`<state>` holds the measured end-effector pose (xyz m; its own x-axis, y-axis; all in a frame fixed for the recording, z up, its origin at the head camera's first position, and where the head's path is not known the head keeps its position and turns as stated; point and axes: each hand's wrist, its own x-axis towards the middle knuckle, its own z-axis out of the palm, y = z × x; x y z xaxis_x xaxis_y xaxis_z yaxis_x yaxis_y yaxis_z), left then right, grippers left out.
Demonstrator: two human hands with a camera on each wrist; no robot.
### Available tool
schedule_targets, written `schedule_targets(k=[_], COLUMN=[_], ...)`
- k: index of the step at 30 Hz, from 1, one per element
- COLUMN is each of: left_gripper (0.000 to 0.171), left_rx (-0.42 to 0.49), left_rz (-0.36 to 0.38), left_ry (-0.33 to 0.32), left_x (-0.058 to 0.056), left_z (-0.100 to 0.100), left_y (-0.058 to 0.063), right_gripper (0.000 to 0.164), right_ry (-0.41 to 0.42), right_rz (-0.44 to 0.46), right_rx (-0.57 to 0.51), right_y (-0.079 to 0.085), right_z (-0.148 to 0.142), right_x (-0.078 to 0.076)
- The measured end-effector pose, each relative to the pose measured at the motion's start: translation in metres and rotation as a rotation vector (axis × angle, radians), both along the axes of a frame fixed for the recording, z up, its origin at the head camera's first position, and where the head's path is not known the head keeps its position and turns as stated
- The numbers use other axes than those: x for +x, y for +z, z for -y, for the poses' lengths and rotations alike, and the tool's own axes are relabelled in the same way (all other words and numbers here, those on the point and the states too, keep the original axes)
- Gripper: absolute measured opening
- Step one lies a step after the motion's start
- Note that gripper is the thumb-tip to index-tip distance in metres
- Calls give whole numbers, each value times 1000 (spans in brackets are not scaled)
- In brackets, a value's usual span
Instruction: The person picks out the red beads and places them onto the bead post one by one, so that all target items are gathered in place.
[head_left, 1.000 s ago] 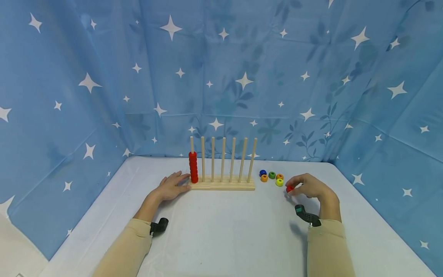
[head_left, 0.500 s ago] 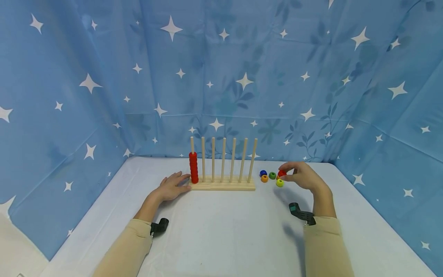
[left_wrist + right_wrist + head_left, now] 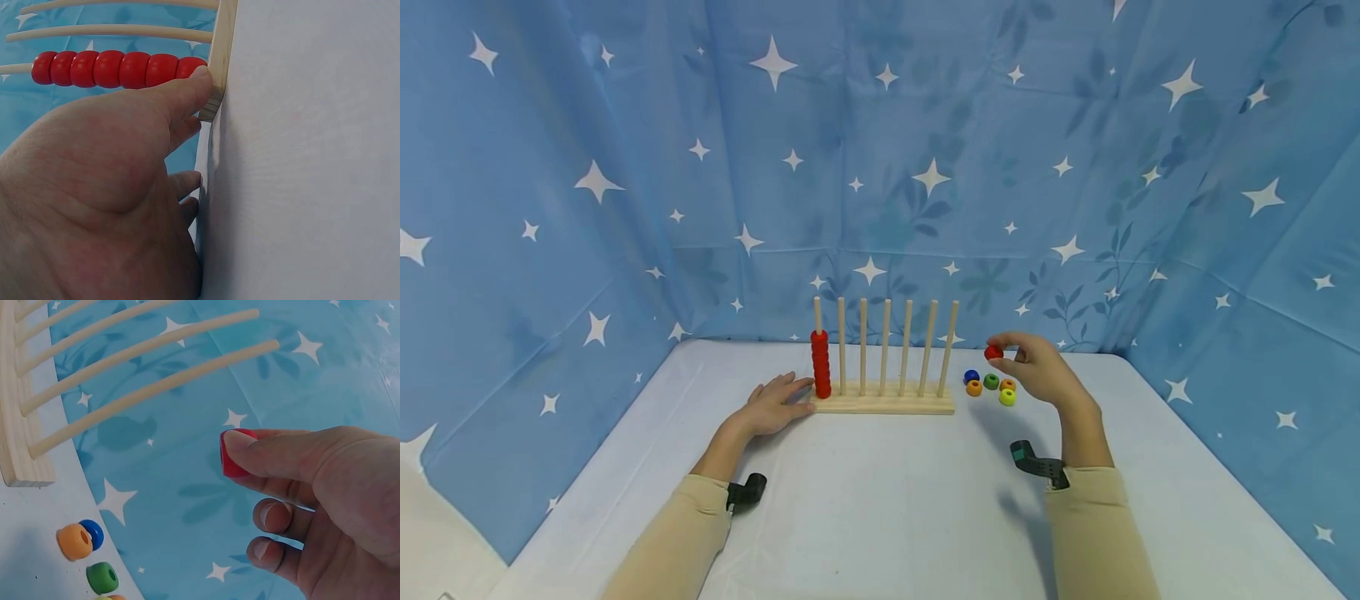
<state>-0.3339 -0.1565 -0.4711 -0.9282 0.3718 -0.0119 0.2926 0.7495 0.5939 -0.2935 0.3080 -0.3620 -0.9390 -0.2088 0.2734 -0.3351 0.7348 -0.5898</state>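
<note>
A wooden peg rack stands on the table with several upright pegs. Red beads are stacked on its leftmost peg, whose top shows bare. My left hand touches the rack's left end with thumb and forefinger, fingers extended. In the left wrist view, the thumb lies against the base beside the lowest bead. My right hand pinches a red bead between thumb and forefinger, raised right of the rack; its other fingers curl loosely.
Loose beads lie right of the rack: a blue bead, a green bead, a yellow bead, an orange bead and another orange bead. A blue star-patterned curtain surrounds the white table.
My right hand has lifted the red bead off the table and carried it up and leftward, past the loose beads. The left hand and the rack have stayed in place.
</note>
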Motion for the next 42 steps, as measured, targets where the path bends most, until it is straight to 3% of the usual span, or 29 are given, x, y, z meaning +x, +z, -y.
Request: schedule_targets(k=[20, 42], left_gripper=[64, 66], left_rx=[-9, 0], left_rz=[-9, -7], left_ry=[-11, -23], left_x=[1, 4], left_z=[0, -1], left_y=[2, 4], right_gripper=[36, 33], right_ry=[4, 121], right_rz=[-126, -275], right_rx=[-45, -92], right_y=[5, 7], right_z=[16, 46], right_x=[1, 1])
